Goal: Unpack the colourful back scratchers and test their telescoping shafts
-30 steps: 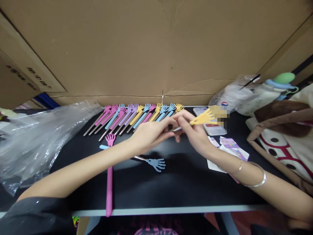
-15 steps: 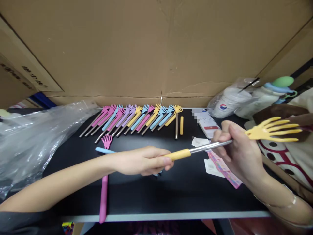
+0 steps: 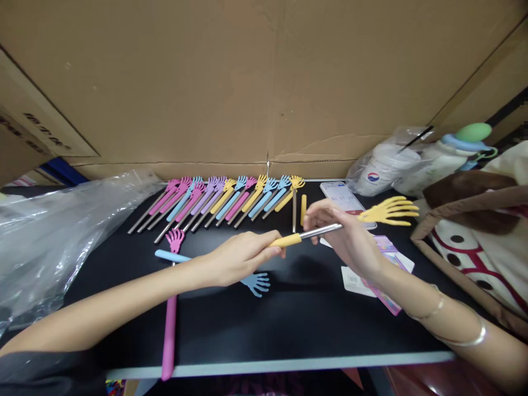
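A yellow back scratcher [image 3: 390, 211] with a hand-shaped claw is held up in front of me, tilted with its claw end higher at the right. My left hand [image 3: 243, 257] is closed round its yellow handle. My right hand [image 3: 350, 234] loosely wraps the metal rod just below the claw, with the thumb across it. Beneath my left arm a blue back scratcher [image 3: 256, 283] lies across a pink back scratcher [image 3: 169, 330]; my arm hides their middle parts.
At the back lies a slanted row of colourful back scratchers [image 3: 218, 206], with a loose yellow handle [image 3: 303, 209] at its right end. A phone [image 3: 336, 192], cards [image 3: 357, 281], a bagged cup [image 3: 381, 170] and a bottle [image 3: 437, 159] are right; a plastic bag [image 3: 74, 231] is left.
Both hands have moved leftward and slightly up with the yellow back scratcher, which looks shorter now. My right hand's grip has loosened a little. The blue claw on the table shows more.
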`<move>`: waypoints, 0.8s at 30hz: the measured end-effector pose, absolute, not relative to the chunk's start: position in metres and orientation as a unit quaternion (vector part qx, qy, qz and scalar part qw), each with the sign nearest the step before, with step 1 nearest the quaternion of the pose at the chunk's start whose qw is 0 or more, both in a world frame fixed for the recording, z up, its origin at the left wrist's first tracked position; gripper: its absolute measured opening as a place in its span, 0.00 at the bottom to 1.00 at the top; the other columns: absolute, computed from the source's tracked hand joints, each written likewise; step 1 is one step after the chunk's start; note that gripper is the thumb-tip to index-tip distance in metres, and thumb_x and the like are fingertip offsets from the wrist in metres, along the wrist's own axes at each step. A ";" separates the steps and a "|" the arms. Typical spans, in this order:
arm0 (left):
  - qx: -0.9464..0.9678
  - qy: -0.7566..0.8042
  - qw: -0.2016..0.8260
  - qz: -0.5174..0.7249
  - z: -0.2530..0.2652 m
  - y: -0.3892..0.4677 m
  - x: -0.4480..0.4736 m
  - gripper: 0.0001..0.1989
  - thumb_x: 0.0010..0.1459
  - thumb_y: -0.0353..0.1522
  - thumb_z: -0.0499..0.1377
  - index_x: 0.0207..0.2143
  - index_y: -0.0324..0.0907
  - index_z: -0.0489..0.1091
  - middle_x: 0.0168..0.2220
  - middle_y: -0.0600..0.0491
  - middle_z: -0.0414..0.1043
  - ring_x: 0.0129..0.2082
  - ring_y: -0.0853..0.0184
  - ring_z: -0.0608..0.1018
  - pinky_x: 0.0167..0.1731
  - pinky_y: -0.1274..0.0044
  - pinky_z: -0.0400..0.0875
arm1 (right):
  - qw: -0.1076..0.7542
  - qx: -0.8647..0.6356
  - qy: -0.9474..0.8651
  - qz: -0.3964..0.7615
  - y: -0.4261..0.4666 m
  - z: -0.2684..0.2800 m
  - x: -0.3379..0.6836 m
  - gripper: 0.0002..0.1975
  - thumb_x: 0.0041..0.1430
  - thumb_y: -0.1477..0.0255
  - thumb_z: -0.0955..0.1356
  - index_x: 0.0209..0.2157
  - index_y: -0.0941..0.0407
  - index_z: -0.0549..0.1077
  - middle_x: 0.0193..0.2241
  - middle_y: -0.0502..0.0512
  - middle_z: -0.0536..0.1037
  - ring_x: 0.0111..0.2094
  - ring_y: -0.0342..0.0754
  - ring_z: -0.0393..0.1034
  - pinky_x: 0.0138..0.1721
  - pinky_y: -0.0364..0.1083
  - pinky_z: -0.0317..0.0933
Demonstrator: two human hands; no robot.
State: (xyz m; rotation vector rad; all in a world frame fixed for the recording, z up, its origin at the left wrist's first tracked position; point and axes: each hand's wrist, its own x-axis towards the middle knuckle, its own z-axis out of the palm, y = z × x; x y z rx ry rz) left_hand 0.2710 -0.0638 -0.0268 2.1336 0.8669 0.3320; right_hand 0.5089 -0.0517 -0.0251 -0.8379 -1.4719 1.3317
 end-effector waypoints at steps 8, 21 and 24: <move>0.745 0.323 0.540 0.220 -0.040 -0.055 0.289 0.17 0.65 0.45 0.46 0.37 0.41 0.63 0.22 0.61 0.54 0.19 0.75 0.60 0.20 0.81 0.58 | 0.502 -0.332 -0.537 0.592 -0.049 -0.018 0.486 0.18 0.60 0.56 0.63 0.23 0.53 0.60 0.23 0.49 0.65 0.33 0.48 0.67 0.42 0.51 0.65; 0.543 0.221 0.810 0.011 -0.013 -0.101 0.268 0.21 0.60 0.51 0.51 0.32 0.42 0.55 0.21 0.63 0.43 0.18 0.77 0.48 0.15 0.83 0.43 | 0.513 -0.236 -0.542 0.623 -0.110 0.021 0.511 0.29 0.65 0.58 0.58 0.16 0.56 0.43 0.11 0.45 0.40 0.13 0.41 0.42 0.19 0.46 0.56; 0.549 0.210 0.809 -0.008 -0.012 -0.101 0.265 0.22 0.60 0.51 0.51 0.31 0.42 0.56 0.21 0.62 0.45 0.18 0.76 0.51 0.16 0.82 0.45 | 0.498 -0.226 -0.576 0.607 -0.118 0.015 0.513 0.29 0.66 0.57 0.56 0.16 0.56 0.42 0.11 0.45 0.37 0.12 0.42 0.42 0.18 0.46 0.55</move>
